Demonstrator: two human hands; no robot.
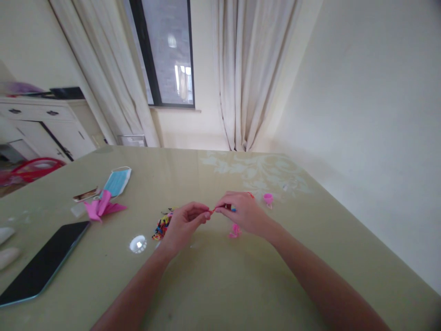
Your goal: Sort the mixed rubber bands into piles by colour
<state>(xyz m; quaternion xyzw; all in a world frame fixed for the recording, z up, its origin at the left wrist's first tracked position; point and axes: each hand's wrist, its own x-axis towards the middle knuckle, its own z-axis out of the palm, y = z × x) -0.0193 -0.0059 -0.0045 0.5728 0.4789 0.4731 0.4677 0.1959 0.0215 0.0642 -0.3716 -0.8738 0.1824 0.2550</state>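
My left hand (186, 219) and my right hand (241, 212) meet over the middle of the glossy green table (220, 280). Both pinch a thin red band (214, 210) stretched between their fingertips. A bit of blue shows at my right fingers. A heap of small coloured bands (161, 226) lies just left of my left hand. A small pink piece (235, 231) lies below my right hand, and a pink ring-like piece (268, 198) sits to its right.
A dark tablet (43, 262) lies at the left front. Behind it lie a pink bow (101, 207), a blue face mask (117, 180) and a small card (85, 195). A white cabinet (44, 124) and curtains stand behind the table.
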